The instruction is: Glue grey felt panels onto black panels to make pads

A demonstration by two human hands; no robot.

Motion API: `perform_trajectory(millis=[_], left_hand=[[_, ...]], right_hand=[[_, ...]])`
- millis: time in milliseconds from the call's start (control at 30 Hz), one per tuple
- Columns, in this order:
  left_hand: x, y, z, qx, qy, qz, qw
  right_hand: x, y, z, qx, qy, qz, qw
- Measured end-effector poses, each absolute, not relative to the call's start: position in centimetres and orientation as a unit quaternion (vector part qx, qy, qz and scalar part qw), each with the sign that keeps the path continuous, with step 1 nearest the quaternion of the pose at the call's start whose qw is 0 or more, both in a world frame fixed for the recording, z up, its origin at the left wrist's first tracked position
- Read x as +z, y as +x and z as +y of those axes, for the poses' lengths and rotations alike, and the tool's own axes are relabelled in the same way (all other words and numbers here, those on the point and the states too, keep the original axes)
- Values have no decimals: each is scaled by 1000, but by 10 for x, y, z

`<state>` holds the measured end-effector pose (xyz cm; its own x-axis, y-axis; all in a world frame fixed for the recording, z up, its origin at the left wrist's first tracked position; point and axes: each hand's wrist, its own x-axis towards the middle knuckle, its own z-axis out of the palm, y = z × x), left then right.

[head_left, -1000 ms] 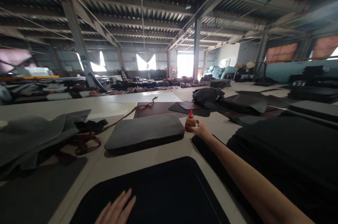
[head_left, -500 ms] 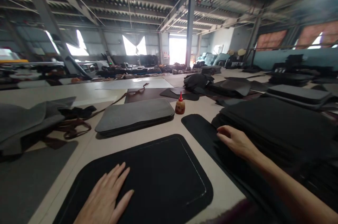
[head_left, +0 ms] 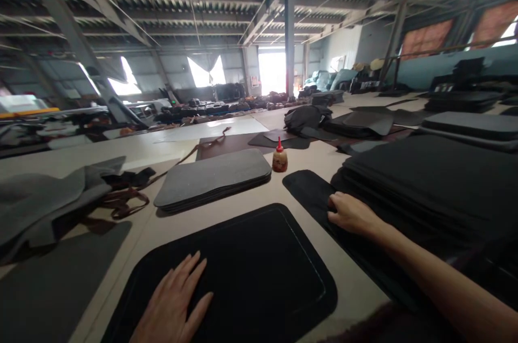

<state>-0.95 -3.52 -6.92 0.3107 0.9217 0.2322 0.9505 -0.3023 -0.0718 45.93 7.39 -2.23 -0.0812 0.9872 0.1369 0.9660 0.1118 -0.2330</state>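
Observation:
My left hand (head_left: 172,300) lies flat, fingers spread, on a black rounded-corner panel (head_left: 259,267) in the foreground. A thin pale line runs inside the panel's edge. To the right, my right hand (head_left: 350,214) is closed, its fingers curled and pinched at the left edge of a second black panel (head_left: 305,186), which reaches back toward the bottle. Its fingertips are partly hidden. Beyond the first panel stands a small glue bottle (head_left: 279,158) with a red pointed cap and brownish contents. Beside the bottle lies a stack of grey rounded panels (head_left: 214,177).
A tall stack of black panels (head_left: 437,170) stands right of my right hand. Grey sheets (head_left: 52,192) and brown straps (head_left: 127,200) lie on the left. A black bag-like bundle (head_left: 305,118) sits farther back on the pale table (head_left: 162,235).
My right hand has closed its fingers at the second panel's edge, having been looser before. My left hand stays flat on the front panel. The view has shifted slightly.

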Motion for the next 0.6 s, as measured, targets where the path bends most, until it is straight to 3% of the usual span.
perform_trajectory(millis=[233, 467, 533, 600], left_hand=[[-72, -13, -34, -96, -810, -570, 98], [-73, -18, -23, -181, -822, -525, 124], [-56, -3, -23, -222, -814, -530, 82], [-37, 24, -25, -245, -801, -544, -35]], right_hand=[[-30, 464, 74, 66, -644, -740, 182], [-21, 471, 45, 38, -606, -730, 314], [-13, 470, 27, 37, -577, -730, 364], [-4, 465, 8, 41, -534, -731, 423]])
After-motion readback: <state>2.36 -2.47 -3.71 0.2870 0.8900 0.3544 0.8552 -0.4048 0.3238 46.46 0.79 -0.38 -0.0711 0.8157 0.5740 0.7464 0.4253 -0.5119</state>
